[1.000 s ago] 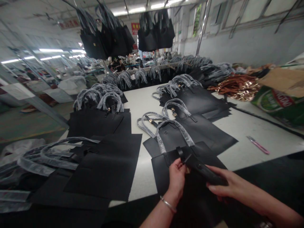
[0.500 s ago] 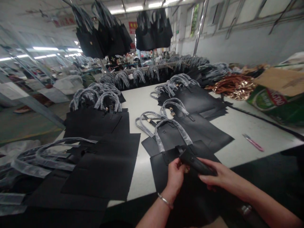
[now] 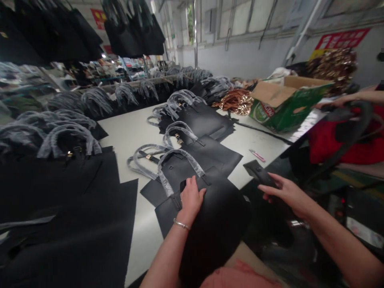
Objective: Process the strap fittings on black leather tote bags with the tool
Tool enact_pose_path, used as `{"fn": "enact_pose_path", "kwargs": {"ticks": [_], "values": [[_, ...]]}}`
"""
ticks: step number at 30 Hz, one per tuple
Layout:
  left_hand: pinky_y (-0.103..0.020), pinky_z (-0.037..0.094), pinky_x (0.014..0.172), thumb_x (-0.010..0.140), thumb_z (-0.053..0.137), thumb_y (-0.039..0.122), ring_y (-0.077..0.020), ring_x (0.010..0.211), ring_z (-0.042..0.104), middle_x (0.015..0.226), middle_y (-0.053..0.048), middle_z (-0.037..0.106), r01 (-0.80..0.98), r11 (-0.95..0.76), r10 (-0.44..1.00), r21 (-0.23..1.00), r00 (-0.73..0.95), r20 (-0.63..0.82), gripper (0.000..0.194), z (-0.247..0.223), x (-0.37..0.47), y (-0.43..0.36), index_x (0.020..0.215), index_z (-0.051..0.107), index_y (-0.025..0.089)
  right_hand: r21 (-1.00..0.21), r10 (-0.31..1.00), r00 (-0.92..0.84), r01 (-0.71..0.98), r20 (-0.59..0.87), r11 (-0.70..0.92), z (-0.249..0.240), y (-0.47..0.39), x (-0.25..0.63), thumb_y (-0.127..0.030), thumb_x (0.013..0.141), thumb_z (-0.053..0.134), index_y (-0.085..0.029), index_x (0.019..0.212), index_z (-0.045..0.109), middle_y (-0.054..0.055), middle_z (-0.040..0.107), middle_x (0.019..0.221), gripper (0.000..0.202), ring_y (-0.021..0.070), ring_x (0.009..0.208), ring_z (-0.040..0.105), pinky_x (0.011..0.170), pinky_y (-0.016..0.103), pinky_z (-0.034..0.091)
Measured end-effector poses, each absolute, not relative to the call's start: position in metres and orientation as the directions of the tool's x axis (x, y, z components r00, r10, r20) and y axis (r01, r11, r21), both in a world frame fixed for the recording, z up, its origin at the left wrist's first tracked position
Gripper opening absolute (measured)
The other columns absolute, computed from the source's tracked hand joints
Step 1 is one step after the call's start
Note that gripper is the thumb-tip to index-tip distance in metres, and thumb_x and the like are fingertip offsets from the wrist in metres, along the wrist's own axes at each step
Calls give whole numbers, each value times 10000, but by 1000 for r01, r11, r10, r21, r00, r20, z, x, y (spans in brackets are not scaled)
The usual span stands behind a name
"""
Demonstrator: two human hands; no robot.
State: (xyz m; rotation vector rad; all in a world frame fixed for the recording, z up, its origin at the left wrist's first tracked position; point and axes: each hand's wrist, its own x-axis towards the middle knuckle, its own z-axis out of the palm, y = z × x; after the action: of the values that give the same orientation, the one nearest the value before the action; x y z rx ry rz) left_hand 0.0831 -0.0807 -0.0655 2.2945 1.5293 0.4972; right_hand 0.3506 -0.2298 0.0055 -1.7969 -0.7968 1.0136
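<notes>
My left hand (image 3: 192,198), with a bracelet at the wrist, rests on the top edge of a black bag panel (image 3: 219,208) beside its plastic-wrapped handle (image 3: 180,156). Its fingers are bent over a small dark tab, and whether they grip it cannot be made out. To the right, beyond the panel, my right hand (image 3: 280,190) is closed round a black strap-like leather piece (image 3: 259,172). More black panels with wrapped handles (image 3: 207,154) lie just behind. A buckled strap (image 3: 149,157) lies near the wrapped handles.
Black panels (image 3: 66,200) are piled at the left. A pink cutter (image 3: 257,156) lies near the table's (image 3: 147,240) right edge. Behind stand a green carton (image 3: 294,104) and brown straps (image 3: 235,101). Black bags (image 3: 132,34) hang above. Another person's hand (image 3: 351,99) shows at the right.
The view has turned right. My hands have moved apart: the right has carried the black leather piece away from the panel, while the left now lies over the panel's top edge.
</notes>
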Motion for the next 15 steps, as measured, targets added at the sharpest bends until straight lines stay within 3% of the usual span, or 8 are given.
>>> {"fn": "enact_pose_path", "kwargs": {"ticks": [3, 7, 11, 15], "values": [[-313, 477, 789, 856, 629, 415, -244, 998, 588, 1109, -86, 538, 866, -335, 940, 370, 331, 78, 411, -66, 84, -64, 1200, 545, 206, -902, 789, 519, 74, -330, -426, -5, -252, 362, -385, 703, 791, -125, 1376, 419, 21, 676, 640, 812, 173, 543, 606, 468, 238, 487], [-292, 448, 757, 847, 643, 373, -214, 915, 609, 1034, -57, 555, 864, -263, 964, 429, 259, 69, 185, -65, 76, -42, 936, 635, 212, -888, 751, 540, 13, -381, -459, -17, -273, 364, -373, 693, 797, -113, 1389, 400, 23, 673, 622, 842, 178, 538, 608, 468, 241, 492], [-279, 437, 699, 814, 655, 262, -199, 785, 624, 794, -25, 586, 736, -220, 971, 640, 231, 68, 140, -66, 68, -25, 723, 582, 186, -899, 750, 546, -15, -375, -438, -20, -283, 358, -390, 683, 799, -110, 1398, 379, 21, 674, 628, 876, 171, 538, 603, 471, 233, 485], [-229, 448, 580, 863, 561, 302, -143, 588, 607, 617, 49, 521, 456, -235, 961, 859, 244, 133, 159, -41, 65, -10, 765, 499, 193, -907, 745, 562, -21, -359, -421, -18, -287, 354, -406, 668, 801, -97, 1395, 373, 28, 676, 642, 898, 173, 561, 603, 489, 233, 491]]}}
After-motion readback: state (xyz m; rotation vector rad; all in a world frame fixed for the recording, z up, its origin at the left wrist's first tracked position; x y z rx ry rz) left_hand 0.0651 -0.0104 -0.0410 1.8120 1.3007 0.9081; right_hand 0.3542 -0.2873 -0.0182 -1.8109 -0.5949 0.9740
